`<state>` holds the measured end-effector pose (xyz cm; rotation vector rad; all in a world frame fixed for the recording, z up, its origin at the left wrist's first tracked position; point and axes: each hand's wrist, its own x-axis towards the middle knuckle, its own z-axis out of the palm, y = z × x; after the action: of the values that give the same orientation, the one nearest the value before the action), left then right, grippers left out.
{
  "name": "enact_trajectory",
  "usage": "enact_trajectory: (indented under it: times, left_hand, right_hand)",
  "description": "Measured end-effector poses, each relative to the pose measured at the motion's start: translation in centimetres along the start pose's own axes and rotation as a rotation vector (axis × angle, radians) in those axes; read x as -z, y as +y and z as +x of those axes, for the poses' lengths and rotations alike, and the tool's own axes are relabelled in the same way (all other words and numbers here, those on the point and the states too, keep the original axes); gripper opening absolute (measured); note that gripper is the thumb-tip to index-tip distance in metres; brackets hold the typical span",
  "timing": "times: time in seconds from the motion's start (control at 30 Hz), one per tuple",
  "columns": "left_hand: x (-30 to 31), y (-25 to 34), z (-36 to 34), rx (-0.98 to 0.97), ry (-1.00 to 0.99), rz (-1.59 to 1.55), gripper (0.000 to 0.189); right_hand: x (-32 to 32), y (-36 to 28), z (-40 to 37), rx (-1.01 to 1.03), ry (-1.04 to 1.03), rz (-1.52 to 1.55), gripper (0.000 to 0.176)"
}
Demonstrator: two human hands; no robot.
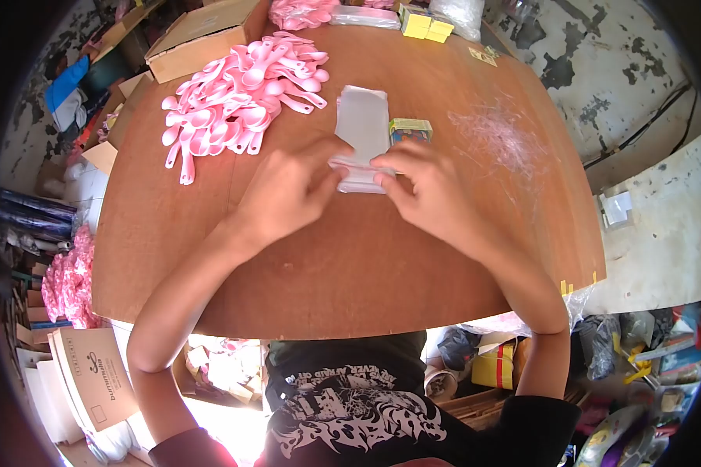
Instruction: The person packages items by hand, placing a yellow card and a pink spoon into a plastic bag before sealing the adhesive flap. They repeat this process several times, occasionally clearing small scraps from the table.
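Note:
My left hand [294, 184] and my right hand [426, 177] are close together over the middle of the table. Between them, their fingertips pinch opposite ends of a clear plastic bag [356, 164], which looks folded or bunched into a narrow strip. Beneath it lies a neat stack of clear plastic bags [363, 117], partly covered by my fingers. Just beyond my right hand stands a small green and yellow box [410, 130]. A heap of pink plastic spoons [245, 97] spreads over the table to the far left of my hands.
On the brown table [350, 265], thin clear plastic scraps [502, 140] lie at the right. A cardboard box [206, 39] sits at the back left, with yellow boxes [426, 25] and more wrapped pink items [304, 12] along the far edge. Cartons and bags crowd the floor.

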<state>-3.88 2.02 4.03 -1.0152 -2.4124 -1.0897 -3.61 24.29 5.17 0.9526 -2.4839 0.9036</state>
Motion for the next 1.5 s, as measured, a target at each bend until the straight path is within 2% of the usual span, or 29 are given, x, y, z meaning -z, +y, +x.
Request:
enact_trajectory:
  times: [0.03, 0.1, 0.17, 0.23, 0.3, 0.37, 0.47, 0.57, 0.7, 0.77, 0.9, 0.97, 1.07, 1.2, 1.27, 1.3, 1.37, 1.5]
  left_hand:
    - [-0.1, -0.9, -0.2, 0.176, 0.064, -0.02, 0.029]
    - [-1.0, -2.4, -1.1, 0.168, 0.084, -0.01, 0.032]
    - [-1.4, -3.7, -1.8, 0.163, 0.114, -0.001, 0.035]
    - [-1.7, -4.2, -2.3, 0.068, 0.072, 0.142, 0.04]
    - [-1.9, -4.1, -2.4, 0.109, 0.048, 0.098, 0.041]
    - [-1.8, -4.3, -2.3, 0.009, -0.013, 0.15, 0.041]
    - [-1.5, -4.1, -2.6, -0.021, -0.028, 0.15, 0.04]
    - [-1.3, -4.1, -2.7, -0.035, -0.043, 0.143, 0.039]
    - [-1.1, -3.5, -2.5, 0.046, -0.035, 0.141, 0.04]
    - [-1.3, -3.7, -2.6, 0.037, -0.026, 0.136, 0.04]
    - [-1.8, -4.2, -2.7, -0.038, 0.0, 0.154, 0.039]
    - [-1.6, -4.1, -2.7, -0.052, -0.009, 0.15, 0.038]
    - [-1.7, -4.3, -2.8, -0.058, -0.02, 0.106, 0.037]
    - [-1.7, -4.4, -3.0, -0.067, -0.013, 0.139, 0.036]
    - [-1.6, -4.5, -3.0, -0.075, -0.006, 0.111, 0.035]
    - [-1.6, -4.6, -3.0, -0.069, 0.002, 0.112, 0.035]
    - [-1.7, -4.8, -3.1, -0.102, -0.01, 0.123, 0.034]
    - [-1.8, -4.8, -3.0, -0.088, -0.016, 0.116, 0.034]
  right_hand:
    - [-0.6, -0.1, -0.4, -0.018, -0.023, -0.108, 0.015]
    - [-2.0, 0.0, -1.3, -0.033, -0.048, -0.211, 0.018]
    - [-2.8, 0.6, -1.9, 0.031, 0.01, -0.354, 0.029]
    - [-3.3, 0.7, -1.9, 0.018, 0.014, -0.362, 0.031]
    - [-3.6, 1.0, -2.0, -0.006, 0.016, -0.37, 0.033]
    - [-3.9, 1.5, -1.8, 0.018, 0.012, -0.361, 0.033]
    - [-4.4, 1.3, -2.1, 0.062, -0.005, -0.247, 0.032]
    - [-4.1, 1.1, -2.0, 0.029, 0.072, -0.121, 0.031]
    - [-2.4, 1.8, 0.6, 0.007, 0.109, -0.132, 0.029]
    - [-1.6, 3.2, 2.9, -0.035, 0.039, -0.303, 0.027]
    - [-1.5, 7.2, 7.3, -0.071, 0.042, -0.519, 0.032]
    - [-2.1, 7.0, 8.9, -0.353, -0.228, -0.521, 0.038]
    - [-3.1, 5.6, 9.5, -0.357, -0.29, -0.496, 0.041]
    - [-3.2, 3.1, 7.2, -0.33, -0.185, -0.412, 0.038]
    - [-2.7, 2.3, 4.5, -0.267, -0.136, -0.158, 0.031]
    - [-2.5, 2.1, 3.3, -0.26, -0.142, -0.16, 0.031]
    - [-2.5, 1.7, 0.9, -0.013, -0.071, -0.157, 0.027]
    - [-2.7, 0.8, -1.4, 0.034, -0.045, -0.268, 0.029]
